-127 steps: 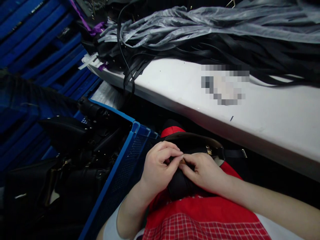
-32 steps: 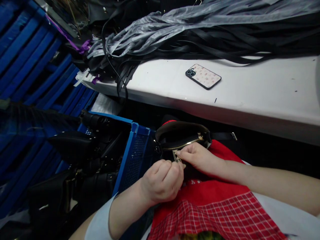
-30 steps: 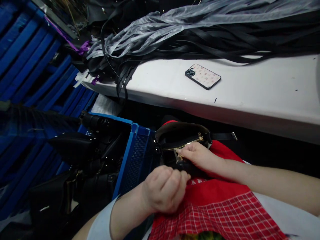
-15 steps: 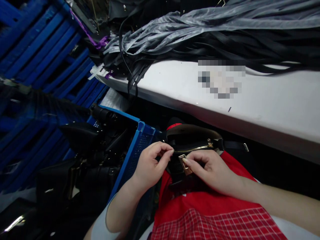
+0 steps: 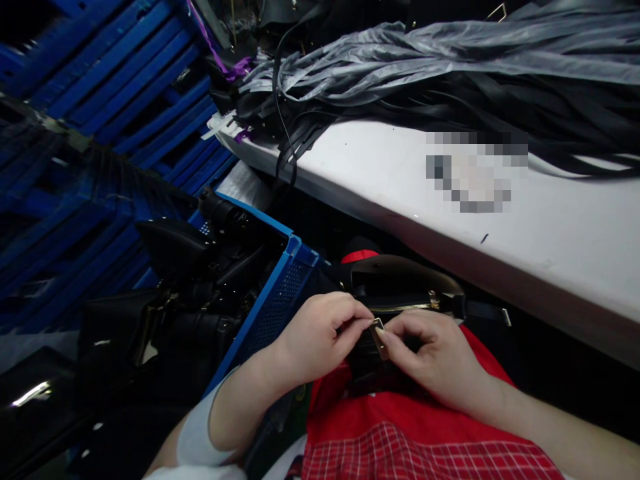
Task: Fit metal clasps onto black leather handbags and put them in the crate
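Note:
A black handbag [image 5: 405,280] with a gold zipper [image 5: 400,308] lies open-mouthed on my lap, over a red apron. My right hand [image 5: 433,350] pinches a gold-coloured rectangular metal clasp [image 5: 380,343] between thumb and fingers, just in front of the zipper. My left hand [image 5: 333,333] is closed in a pinch, its fingertips touching the clasp's upper left corner. Whatever those left fingertips hold, if anything, is hidden or too small to make out. The bag's front panel is dark and partly covered by my hands.
A blue plastic crate [image 5: 287,267] stands close at my left, beside several black bags [image 5: 175,250]. Ahead runs a white table [image 5: 360,160] bearing black straps [image 5: 470,100] and grey wrapping [image 5: 360,57]. A blurred patch covers part of the tabletop. Blue slatted pallets [image 5: 125,80] are at the far left.
My left hand has moved right, from apart to touching the clasp's corner. My right hand still holds the clasp, which is now tilted differently. The whole view has shifted slightly.

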The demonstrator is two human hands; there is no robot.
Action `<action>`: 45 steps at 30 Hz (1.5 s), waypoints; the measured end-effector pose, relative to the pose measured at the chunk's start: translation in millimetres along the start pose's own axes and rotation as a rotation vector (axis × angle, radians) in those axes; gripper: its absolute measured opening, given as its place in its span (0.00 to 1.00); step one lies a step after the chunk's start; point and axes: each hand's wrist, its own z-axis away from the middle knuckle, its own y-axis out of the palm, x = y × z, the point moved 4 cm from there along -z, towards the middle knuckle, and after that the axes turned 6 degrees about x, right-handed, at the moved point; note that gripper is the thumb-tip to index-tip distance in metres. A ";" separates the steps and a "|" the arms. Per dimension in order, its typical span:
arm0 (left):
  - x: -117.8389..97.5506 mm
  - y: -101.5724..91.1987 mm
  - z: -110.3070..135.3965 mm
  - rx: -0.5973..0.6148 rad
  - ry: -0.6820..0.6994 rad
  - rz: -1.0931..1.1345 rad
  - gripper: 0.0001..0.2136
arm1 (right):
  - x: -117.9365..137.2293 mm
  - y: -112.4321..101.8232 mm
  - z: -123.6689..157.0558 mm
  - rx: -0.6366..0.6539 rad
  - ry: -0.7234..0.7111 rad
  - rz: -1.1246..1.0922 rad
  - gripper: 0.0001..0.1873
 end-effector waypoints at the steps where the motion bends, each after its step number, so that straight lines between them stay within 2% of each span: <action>1: -1.2 1.8 0.4 0.011 -0.002 -0.042 0.05 | 0.2 0.1 -0.1 -0.002 -0.004 0.002 0.13; 4: -0.5 6.7 1.5 -0.016 -0.055 -0.195 0.06 | 1.0 -0.2 -1.0 -0.008 -0.018 -0.015 0.12; 8: 10.9 0.4 5.5 -0.232 -0.124 -0.304 0.07 | 3.7 -3.1 -0.7 -0.040 -0.071 -0.022 0.11; 10: 20.2 -8.5 11.3 -0.363 -0.149 -0.238 0.06 | 4.4 -3.6 0.3 -0.016 -0.084 -0.041 0.12; 13: 36.8 -21.4 25.1 -0.524 -0.225 -0.025 0.05 | 5.5 -3.7 1.8 0.042 -0.104 -0.082 0.12; 17: 54.0 -22.4 43.8 -0.610 -0.286 0.286 0.11 | 9.6 -5.2 2.4 0.107 -0.153 -0.132 0.11; 19: 58.3 -15.5 49.7 -0.605 -0.302 0.341 0.16 | 12.8 -5.1 2.5 0.167 -0.177 -0.171 0.10; 21: 59.5 -5.7 52.3 -0.575 -0.334 0.277 0.18 | 16.3 -2.2 2.9 0.297 -0.177 -0.243 0.09; 25: 51.6 15.8 45.4 -0.442 -0.337 -0.045 0.22 | 23.3 6.6 5.3 0.645 -0.104 -0.418 0.06; 27: 47.9 23.7 38.1 -0.359 -0.376 -0.224 0.24 | 29.4 8.2 4.4 0.777 -0.094 -0.440 0.06; 31: 49.5 27.8 23.0 -0.255 -0.570 -0.483 0.18 | 52.6 11.8 -7.6 0.976 -0.237 -0.233 0.06; 33: 53.1 28.5 15.0 -0.195 -0.626 -0.516 0.16 | 66.1 18.0 -17.9 1.057 -0.330 -0.103 0.03; 35: 58.3 29.3 8.0 -0.133 -0.659 -0.506 0.18 | 75.8 26.2 -29.8 1.124 -0.355 -0.102 0.07; 37: 64.5 28.9 3.3 -0.092 -0.667 -0.478 0.21 | 77.3 34.3 -41.4 1.186 -0.263 -0.239 0.09; 40: 77.2 25.9 2.6 -0.101 -0.627 -0.397 0.23 | 62.1 44.7 -51.7 1.292 -0.061 -0.400 0.12; 42: 89.6 24.4 7.0 -0.161 -0.592 -0.272 0.23 | 42.8 49.2 -58.4 1.235 0.027 -0.389 0.19; 43: 96.6 24.6 10.1 -0.208 -0.570 -0.182 0.24 | 30.6 50.4 -64.0 1.123 0.073 -0.360 0.23; 45: 109.7 27.3 16.9 -0.324 -0.516 0.024 0.24 | 2.2 49.1 -77.6 0.768 0.172 -0.224 0.28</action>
